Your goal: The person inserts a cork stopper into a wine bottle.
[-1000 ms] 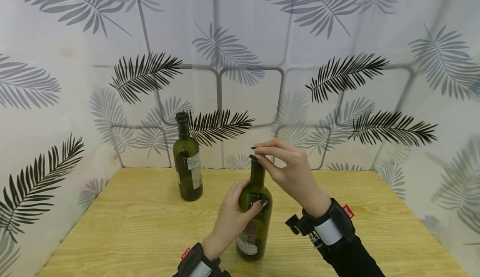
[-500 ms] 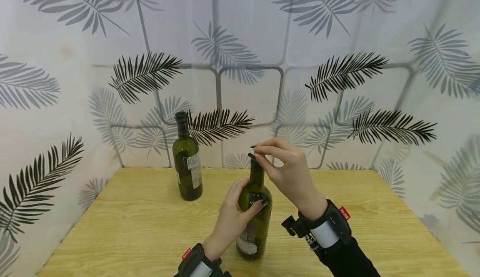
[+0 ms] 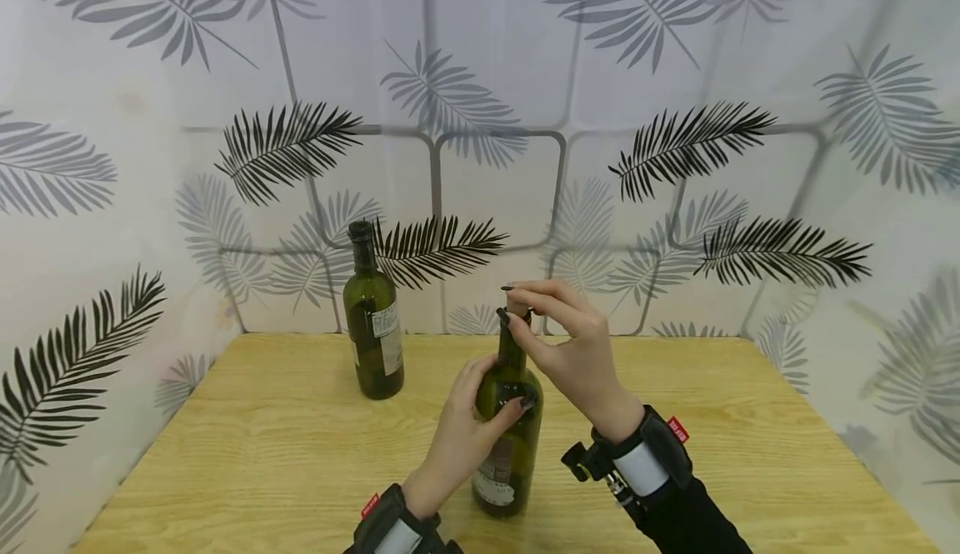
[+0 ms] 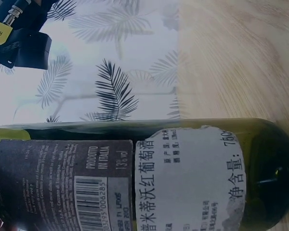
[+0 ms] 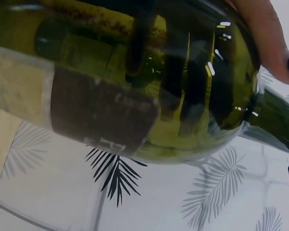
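Note:
A green wine bottle (image 3: 522, 454) stands upright near the front of the table. My left hand (image 3: 453, 437) grips its shoulder, the thumb lying across the front. At the bottle's mouth my right hand (image 3: 573, 350) pinches a small tan cork (image 3: 517, 303) between thumb and fingers; how deep it sits in the neck is hard to tell. The dark rim shows beside the fingertips. In the left wrist view the bottle's white label (image 4: 192, 178) and a dark barcode label fill the lower part. Through the glass (image 5: 183, 144) in the right wrist view, the left hand's fingers appear dark.
A second green wine bottle (image 3: 374, 337) stands upright farther back on the left. Both stand on a wood-grain table (image 3: 300, 454). Behind it hangs a white backdrop (image 3: 502, 187) with leaf patterns. Each wrist wears a black camera band (image 3: 648, 454).
My right wrist has dropped slightly and shifted left, while its fingers stay at the bottle's mouth. The tan cork and dark rim now show between the fingers. My left hand keeps its grip.

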### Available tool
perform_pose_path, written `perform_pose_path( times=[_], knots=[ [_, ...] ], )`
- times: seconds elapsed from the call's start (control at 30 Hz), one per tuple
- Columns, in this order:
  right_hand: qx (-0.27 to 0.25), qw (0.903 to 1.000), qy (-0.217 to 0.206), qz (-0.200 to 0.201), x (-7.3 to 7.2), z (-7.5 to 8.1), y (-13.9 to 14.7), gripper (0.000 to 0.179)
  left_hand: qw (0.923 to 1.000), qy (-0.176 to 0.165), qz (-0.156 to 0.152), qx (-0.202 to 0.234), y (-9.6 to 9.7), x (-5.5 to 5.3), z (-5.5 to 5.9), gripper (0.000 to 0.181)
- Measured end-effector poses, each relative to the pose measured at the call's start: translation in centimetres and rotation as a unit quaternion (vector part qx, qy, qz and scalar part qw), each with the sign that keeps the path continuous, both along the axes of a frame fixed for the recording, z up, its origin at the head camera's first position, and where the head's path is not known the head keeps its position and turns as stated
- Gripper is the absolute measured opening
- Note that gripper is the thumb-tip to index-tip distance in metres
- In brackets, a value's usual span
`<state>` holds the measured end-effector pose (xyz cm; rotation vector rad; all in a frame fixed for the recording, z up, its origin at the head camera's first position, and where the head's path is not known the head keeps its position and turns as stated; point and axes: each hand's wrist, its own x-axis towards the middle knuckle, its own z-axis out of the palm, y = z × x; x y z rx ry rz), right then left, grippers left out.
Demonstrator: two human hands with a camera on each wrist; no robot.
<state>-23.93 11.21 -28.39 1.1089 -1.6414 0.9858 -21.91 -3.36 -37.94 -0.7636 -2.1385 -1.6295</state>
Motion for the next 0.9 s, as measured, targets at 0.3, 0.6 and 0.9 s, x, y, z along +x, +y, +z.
perform_pose_path(
  times=[0.3, 0.6, 0.9],
  knots=[
    [0.037, 0.9977, -0.039, -0.042, 0.3, -0.4, 0.3, 0.050, 1.0000, -0.006, 0.000, 0.008, -0.3, -0.1, -0.1, 0.050],
    [0.071, 0.9895, -0.104, -0.070, 1.0, -1.3, 1.3, 0.057, 0.9996, 0.011, 0.017, -0.021, -0.4, -0.1, -0.2, 0.050],
    [0.099, 0.9714, -0.193, -0.096, 1.8, -2.5, 2.0, 0.062, 0.9961, -0.033, -0.012, -0.081, -1.3, 0.0, 0.0, 0.079]
  ],
)
